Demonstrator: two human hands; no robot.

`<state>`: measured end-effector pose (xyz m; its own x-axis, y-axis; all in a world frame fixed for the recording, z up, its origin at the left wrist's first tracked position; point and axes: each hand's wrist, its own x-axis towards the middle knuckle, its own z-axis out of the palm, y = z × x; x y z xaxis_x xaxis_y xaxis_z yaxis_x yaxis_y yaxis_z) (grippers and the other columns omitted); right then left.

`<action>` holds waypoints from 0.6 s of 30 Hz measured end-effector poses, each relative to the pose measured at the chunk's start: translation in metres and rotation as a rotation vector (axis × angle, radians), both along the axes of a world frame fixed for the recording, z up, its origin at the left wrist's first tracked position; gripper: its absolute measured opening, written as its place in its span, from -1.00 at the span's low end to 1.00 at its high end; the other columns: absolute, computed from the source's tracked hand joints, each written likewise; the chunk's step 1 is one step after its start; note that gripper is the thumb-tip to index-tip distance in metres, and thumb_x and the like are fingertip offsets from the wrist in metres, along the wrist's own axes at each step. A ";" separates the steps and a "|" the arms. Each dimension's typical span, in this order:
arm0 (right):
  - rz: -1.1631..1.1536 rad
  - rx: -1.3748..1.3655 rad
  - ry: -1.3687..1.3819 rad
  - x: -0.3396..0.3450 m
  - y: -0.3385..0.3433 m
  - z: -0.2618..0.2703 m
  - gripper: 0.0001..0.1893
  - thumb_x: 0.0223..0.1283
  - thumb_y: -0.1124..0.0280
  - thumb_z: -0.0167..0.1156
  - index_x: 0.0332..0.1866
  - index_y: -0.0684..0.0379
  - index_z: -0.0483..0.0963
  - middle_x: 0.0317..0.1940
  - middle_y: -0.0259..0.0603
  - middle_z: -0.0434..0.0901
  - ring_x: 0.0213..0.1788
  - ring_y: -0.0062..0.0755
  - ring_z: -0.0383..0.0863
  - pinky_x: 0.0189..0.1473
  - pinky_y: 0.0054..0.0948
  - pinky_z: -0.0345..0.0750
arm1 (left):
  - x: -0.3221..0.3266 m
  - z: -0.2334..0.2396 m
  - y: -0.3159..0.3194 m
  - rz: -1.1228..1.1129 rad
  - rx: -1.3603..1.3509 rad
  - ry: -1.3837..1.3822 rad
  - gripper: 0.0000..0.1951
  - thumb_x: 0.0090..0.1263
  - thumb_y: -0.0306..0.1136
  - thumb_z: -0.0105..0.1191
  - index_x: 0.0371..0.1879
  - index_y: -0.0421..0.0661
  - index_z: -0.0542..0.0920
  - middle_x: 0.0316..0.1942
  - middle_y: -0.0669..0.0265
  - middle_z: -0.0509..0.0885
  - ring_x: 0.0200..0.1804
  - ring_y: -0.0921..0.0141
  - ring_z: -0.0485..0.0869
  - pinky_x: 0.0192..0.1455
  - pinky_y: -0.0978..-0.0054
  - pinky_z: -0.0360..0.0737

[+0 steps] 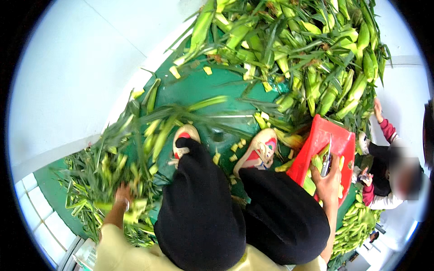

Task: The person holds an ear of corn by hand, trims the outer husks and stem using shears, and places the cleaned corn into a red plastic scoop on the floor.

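My left hand [123,193] is down at the left, blurred, among a heap of green corn husks and leaves [112,169]. The blur hides whether its fingers hold any of them. My right hand [328,183] grips a metal bladed tool [326,164], its pointed blade directed away from me. That hand is over a red plastic basket [340,135] beside my right knee. Pale green husked ears of corn [308,184] lie in the basket, partly covered by my hand.
A large pile of unhusked corn [298,44] fills the far side. Cut stalk ends [234,147] litter the green floor [217,83] around my shoes [259,147]. A white wall [78,61] borders the left. Another person [379,169] sits at right, near a heap of corn ears [356,223].
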<state>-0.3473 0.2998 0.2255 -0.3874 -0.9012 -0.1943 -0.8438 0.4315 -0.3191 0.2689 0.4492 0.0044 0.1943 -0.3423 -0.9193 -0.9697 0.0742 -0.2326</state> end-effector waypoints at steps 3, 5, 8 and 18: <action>0.144 -0.071 -0.069 0.022 -0.027 -0.010 -0.48 -0.19 0.44 0.32 -0.04 0.29 0.31 -0.42 -0.13 0.46 -0.38 -0.32 0.49 -0.25 -0.37 0.46 | 0.112 -0.007 0.171 0.191 0.294 -0.142 -0.37 0.33 -0.09 -0.05 0.35 -0.05 0.15 0.39 0.10 0.10 0.39 0.15 0.13 0.29 0.19 0.28; 0.040 0.031 -0.360 0.015 -0.043 -0.017 -0.51 -0.18 0.45 0.30 -0.06 0.28 0.31 -0.42 -0.21 0.45 -0.40 -0.43 0.46 -0.30 -0.42 0.45 | 0.008 0.059 0.014 0.073 0.948 -0.059 -0.36 0.26 0.00 0.01 0.31 0.01 0.25 0.37 0.11 0.14 0.36 0.16 0.19 0.29 0.26 0.28; 0.004 0.182 -0.696 0.036 -0.078 -0.051 -0.49 -0.17 0.44 0.29 -0.03 0.30 0.31 -0.42 -0.28 0.47 -0.42 -0.49 0.45 -0.31 -0.49 0.46 | -0.037 0.067 -0.123 0.349 0.568 0.266 -0.73 0.28 -0.11 -0.01 -0.31 -0.04 0.62 -0.48 0.28 0.66 -0.43 0.40 0.62 -0.45 0.32 0.48; 0.356 0.328 -0.697 0.116 -0.156 -0.084 -0.46 -0.15 0.46 0.22 0.02 0.38 0.26 -0.26 0.15 0.48 -0.18 0.01 0.54 -0.04 -0.22 0.47 | -0.244 -0.031 -0.590 0.376 -1.220 0.722 -0.58 0.21 -0.12 0.01 -0.23 -0.31 0.55 -0.21 -0.16 0.59 -0.11 -0.04 0.56 -0.04 0.17 0.48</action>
<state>-0.2311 0.1442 0.1413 0.2142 -0.8029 -0.5563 -0.6040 0.3387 -0.7215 0.0254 -0.1408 -0.0268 0.0792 -0.9962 -0.0374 -0.8174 -0.0864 0.5696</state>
